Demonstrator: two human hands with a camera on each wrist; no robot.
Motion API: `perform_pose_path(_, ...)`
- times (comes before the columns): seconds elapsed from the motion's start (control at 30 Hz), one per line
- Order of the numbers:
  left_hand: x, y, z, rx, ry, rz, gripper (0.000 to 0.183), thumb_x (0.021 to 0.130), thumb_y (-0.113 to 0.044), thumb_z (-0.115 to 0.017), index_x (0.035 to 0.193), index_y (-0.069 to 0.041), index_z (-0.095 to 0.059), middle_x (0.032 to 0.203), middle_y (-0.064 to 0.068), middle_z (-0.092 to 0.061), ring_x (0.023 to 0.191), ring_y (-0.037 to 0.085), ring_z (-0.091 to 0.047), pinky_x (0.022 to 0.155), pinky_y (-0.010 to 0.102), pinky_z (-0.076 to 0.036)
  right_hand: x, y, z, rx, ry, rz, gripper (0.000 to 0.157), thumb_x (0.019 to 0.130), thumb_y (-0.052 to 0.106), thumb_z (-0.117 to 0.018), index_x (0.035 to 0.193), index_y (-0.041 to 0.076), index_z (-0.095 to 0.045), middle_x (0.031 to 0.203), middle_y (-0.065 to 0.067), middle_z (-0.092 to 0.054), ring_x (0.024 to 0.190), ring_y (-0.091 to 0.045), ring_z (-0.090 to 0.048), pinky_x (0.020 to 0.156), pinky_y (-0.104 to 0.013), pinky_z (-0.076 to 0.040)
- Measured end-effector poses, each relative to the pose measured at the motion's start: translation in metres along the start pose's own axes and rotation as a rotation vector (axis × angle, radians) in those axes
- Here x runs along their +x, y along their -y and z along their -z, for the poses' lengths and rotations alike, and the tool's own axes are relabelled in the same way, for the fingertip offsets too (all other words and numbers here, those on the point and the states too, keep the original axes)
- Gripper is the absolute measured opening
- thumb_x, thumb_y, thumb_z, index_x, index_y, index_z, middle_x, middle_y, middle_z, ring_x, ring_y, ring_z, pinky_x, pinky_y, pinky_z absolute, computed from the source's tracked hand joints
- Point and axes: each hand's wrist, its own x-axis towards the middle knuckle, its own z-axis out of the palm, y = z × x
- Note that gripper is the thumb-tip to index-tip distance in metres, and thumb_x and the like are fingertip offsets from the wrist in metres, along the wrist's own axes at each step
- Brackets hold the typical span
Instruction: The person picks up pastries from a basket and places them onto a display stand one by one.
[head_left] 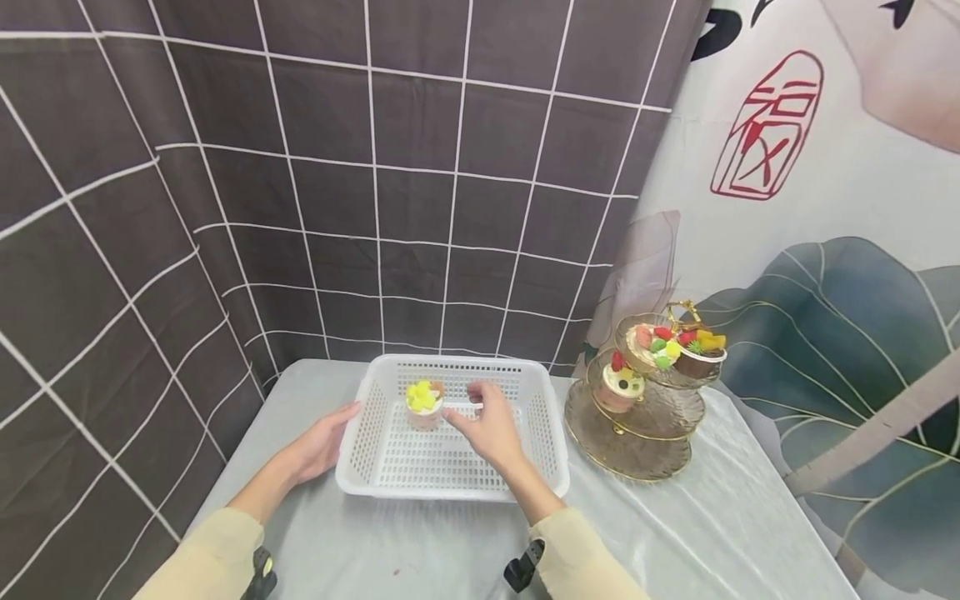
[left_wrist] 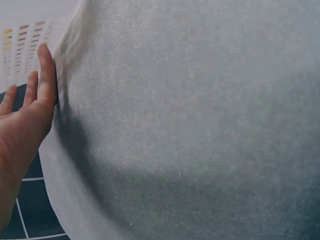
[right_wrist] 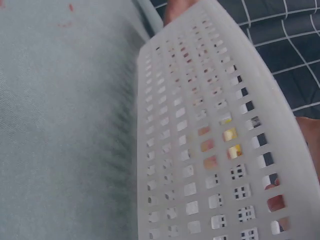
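Note:
A white perforated plastic basket [head_left: 450, 493] sits on the cloth-covered table. Inside it, left of the middle, stands a small dessert cup [head_left: 425, 408] with yellow cubes and white cream on top. My right hand [head_left: 491, 425] reaches over the basket's front side, thumb and fingers spread apart just right of the cup, holding nothing. At the basket's left side is my left hand [head_left: 318, 446], its straight fingertips at the rim. The left wrist view shows those fingers extended beside the basket wall [left_wrist: 30, 55]. In the right wrist view the basket's side [right_wrist: 187, 115] mostly hides the cup.
To the right stands a tiered glass stand [head_left: 637, 454] with gold trim. Its middle tier bears a cream-topped dessert cup [head_left: 621, 390]; fruit-topped desserts [head_left: 701, 354] sit on the upper tier. A dark grid-patterned curtain [head_left: 420, 200] hangs behind the table.

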Motion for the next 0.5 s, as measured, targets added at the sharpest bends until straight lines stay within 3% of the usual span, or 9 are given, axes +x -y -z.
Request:
perform_pose_path(0.33,-0.001,0.0,0.001,0.003,-0.004,-0.019,0.081,0.113,-0.056,-0.034,0.171,-0.012,0.0,0.174,0.023,-0.016,0.159,0.044,-0.021,0.126,0.059,-0.026,0.021,0.005,-0.011,-0.052,-0.023,0.021,0.065,0.088,0.033,-0.086,0.133,-0.005,-0.061,0.126,-0.021,-0.065,0.118,-0.04,-0.063,0.101,-0.052,-0.055)
perform_pose_path(0.5,-0.001,0.0,0.0,-0.001,0.029,-0.03,0.08,0.113,-0.055,-0.031,0.171,-0.011,0.003,0.174,0.025,-0.013,0.159,0.046,-0.018,0.126,0.06,-0.026,0.025,-0.001,-0.018,-0.097,0.001,-0.002,0.067,0.089,0.034,-0.086,0.138,-0.003,-0.058,0.132,-0.019,-0.062,0.124,-0.036,-0.061,0.107,-0.05,-0.053)
